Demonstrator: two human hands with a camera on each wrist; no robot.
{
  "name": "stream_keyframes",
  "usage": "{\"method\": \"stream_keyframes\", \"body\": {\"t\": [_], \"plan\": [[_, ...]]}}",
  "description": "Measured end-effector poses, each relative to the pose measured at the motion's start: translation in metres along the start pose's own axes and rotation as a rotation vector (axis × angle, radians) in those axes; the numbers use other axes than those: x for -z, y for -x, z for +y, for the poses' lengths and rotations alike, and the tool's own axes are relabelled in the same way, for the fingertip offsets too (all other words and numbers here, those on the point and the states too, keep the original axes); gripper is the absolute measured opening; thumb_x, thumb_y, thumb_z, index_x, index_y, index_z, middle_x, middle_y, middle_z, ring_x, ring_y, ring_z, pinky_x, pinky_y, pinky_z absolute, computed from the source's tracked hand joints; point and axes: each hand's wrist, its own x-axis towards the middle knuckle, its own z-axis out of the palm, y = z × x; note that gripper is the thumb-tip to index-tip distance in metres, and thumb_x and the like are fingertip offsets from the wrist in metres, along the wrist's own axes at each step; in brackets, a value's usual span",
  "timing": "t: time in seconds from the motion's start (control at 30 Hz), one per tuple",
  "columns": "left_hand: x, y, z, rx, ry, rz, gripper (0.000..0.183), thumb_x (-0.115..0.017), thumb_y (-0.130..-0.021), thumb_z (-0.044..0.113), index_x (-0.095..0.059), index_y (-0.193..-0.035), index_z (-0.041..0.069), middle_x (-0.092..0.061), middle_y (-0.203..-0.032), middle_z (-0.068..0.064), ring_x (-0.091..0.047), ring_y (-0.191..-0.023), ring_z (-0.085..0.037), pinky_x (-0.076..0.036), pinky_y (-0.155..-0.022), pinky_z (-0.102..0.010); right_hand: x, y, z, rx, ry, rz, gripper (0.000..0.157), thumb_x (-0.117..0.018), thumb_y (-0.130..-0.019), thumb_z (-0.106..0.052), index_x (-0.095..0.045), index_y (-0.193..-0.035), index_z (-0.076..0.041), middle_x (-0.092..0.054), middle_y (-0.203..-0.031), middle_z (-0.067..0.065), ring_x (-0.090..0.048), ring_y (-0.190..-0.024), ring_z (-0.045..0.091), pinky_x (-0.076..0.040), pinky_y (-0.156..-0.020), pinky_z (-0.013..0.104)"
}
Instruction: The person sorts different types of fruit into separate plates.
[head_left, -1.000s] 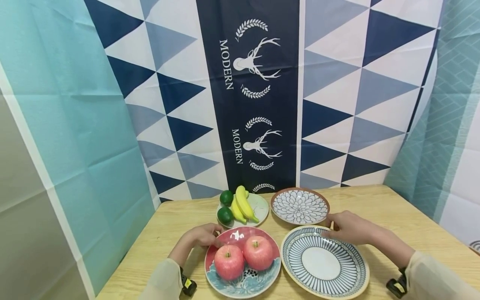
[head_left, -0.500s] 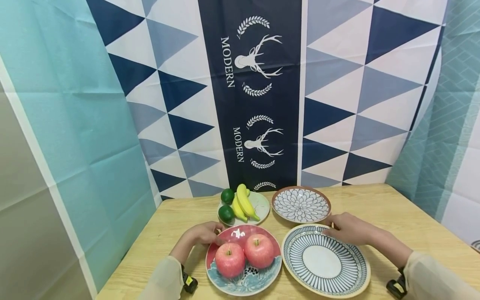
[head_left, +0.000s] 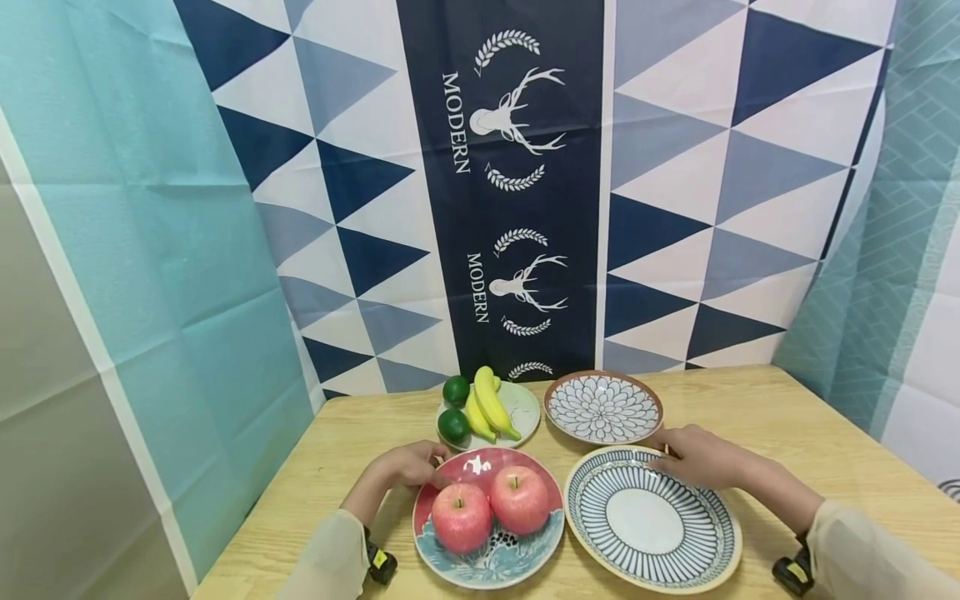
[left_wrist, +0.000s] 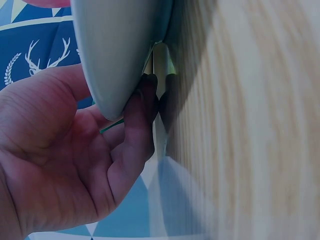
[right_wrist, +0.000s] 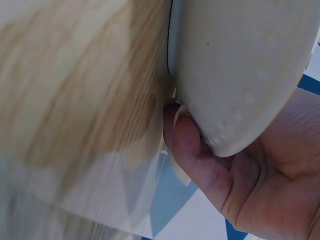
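Note:
My left hand (head_left: 408, 465) grips the left rim of a red and blue plate (head_left: 527, 562) bearing two red apples (head_left: 461, 518) (head_left: 519, 500). In the left wrist view, the thumb goes over the rim while curled fingers (left_wrist: 132, 140) reach under the plate's pale underside (left_wrist: 112, 55). A striped plate with a yellowish rim (head_left: 643, 518) stands to the right, and my right hand (head_left: 697, 457) holds its upper right edge. Seen from the right wrist, bent fingers (right_wrist: 192, 150) tuck beneath that plate, close to the wooden table; its thumb is hidden behind the plate.
Behind the apples, a pale green plate (head_left: 525, 408) carries bananas (head_left: 489, 407) and two green fruits (head_left: 453, 425) (head_left: 456, 391). A brown-rimmed flower-patterned plate (head_left: 602, 408) sits at the back right. Patterned cloth (head_left: 525, 192) hangs behind the wooden table (head_left: 757, 408).
The head view has tilted slightly, so everything sits a little higher in it. Both hands keep their hold, and the plates and fruit stay in place.

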Motion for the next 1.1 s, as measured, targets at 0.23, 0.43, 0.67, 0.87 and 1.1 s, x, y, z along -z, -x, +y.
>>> {"method": "stream_keyframes", "body": {"t": [0.23, 0.43, 0.67, 0.87, 1.1], "plan": [[0.0, 0.0, -0.001, 0.003, -0.004, -0.003, 0.018, -0.077, -0.088, 0.007, -0.069, -0.103, 0.01, -0.062, -0.1, -0.008, -0.058, -0.087, -0.022, -0.049, -0.069, -0.03, 0.0, 0.0, 0.007, 0.021, -0.023, -0.003, 0.015, -0.071, -0.102, -0.028, -0.063, -0.094, -0.017, -0.057, -0.078, -0.007, -0.05, -0.068, 0.008, -0.042, -0.06, 0.028], [0.0, 0.001, 0.0, -0.003, -0.029, 0.008, 0.017, -0.078, -0.088, 0.009, -0.069, -0.102, 0.01, -0.062, -0.096, -0.007, -0.057, -0.085, -0.021, -0.048, -0.068, -0.03, -0.003, -0.003, 0.018, 0.093, -0.021, -0.01, 0.019, -0.068, -0.104, -0.034, -0.063, -0.094, -0.018, -0.057, -0.078, -0.008, -0.05, -0.068, 0.008, -0.041, -0.059, 0.031], [0.0, 0.002, 0.005, -0.018, -0.063, 0.027, 0.015, -0.079, -0.086, 0.009, -0.068, -0.097, 0.01, -0.061, -0.091, -0.007, -0.055, -0.078, -0.019, -0.046, -0.061, -0.028, 0.003, 0.0, 0.0, -0.008, 0.028, -0.008, 0.011, -0.072, -0.101, -0.023, -0.065, -0.095, -0.017, -0.057, -0.078, -0.007, -0.048, -0.067, 0.007, -0.041, -0.061, 0.028], [0.001, 0.003, 0.008, -0.009, -0.083, 0.044, 0.015, -0.079, -0.087, 0.008, -0.068, -0.098, 0.01, -0.061, -0.093, -0.007, -0.055, -0.079, -0.019, -0.048, -0.061, -0.028, 0.004, 0.0, -0.004, -0.035, 0.055, -0.004, 0.011, -0.072, -0.101, -0.021, -0.065, -0.093, -0.018, -0.056, -0.077, -0.007, -0.048, -0.067, 0.007, -0.041, -0.061, 0.027], [-0.002, 0.005, 0.015, 0.034, -0.122, 0.073, 0.016, -0.08, -0.088, 0.013, -0.068, -0.098, 0.011, -0.061, -0.093, -0.007, -0.057, -0.081, -0.021, -0.052, -0.063, -0.031, 0.004, 0.001, -0.006, -0.037, 0.056, -0.008, 0.009, -0.073, -0.1, -0.022, -0.066, -0.095, -0.018, -0.058, -0.077, -0.009, -0.05, -0.067, 0.006, -0.042, -0.063, 0.028]]}}
